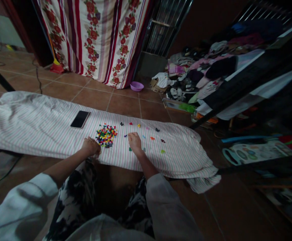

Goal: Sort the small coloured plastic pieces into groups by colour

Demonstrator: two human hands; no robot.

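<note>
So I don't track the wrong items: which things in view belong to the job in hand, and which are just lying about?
Likely part of the job:
pile of pieces, by the left hand
clusters, by the right hand
cloth beneath them

Likely just lying about:
phone, untouched
bowl
clothes heap

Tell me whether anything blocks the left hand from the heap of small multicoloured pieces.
Nothing visible does: the left hand is at the near left edge of the heap of small multicoloured pieces on the white striped cloth. The flat, black-screened phone lies beyond the hand, off that path.
</note>
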